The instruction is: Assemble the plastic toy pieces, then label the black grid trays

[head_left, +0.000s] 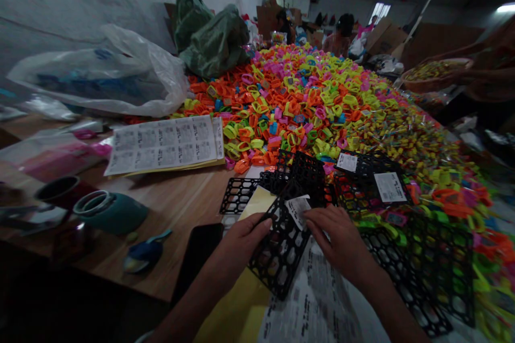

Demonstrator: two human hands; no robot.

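My left hand (251, 233) grips the left edge of a black plastic grid (281, 254) with oval holes, thumb on top. A white printed label (298, 211) lies over the grid's upper right part, its edge slightly curled. My right hand (336, 236) pinches that label's right edge between thumb and fingers. Beneath the grid is a printed label sheet (311, 300) on yellow backing paper (237, 305). Several more black grids lie around; two on the right bear white labels (390, 187). Whether the held label is fully stuck down, I cannot tell.
A large heap of colourful plastic toy pieces (289, 102) covers the table behind. At left are a stack of label sheets (164, 144), a teal jar (110, 211), a dark phone (199, 254) and a plastic bag (104, 77). Other people sit behind; one at right holds a basket (436, 75).
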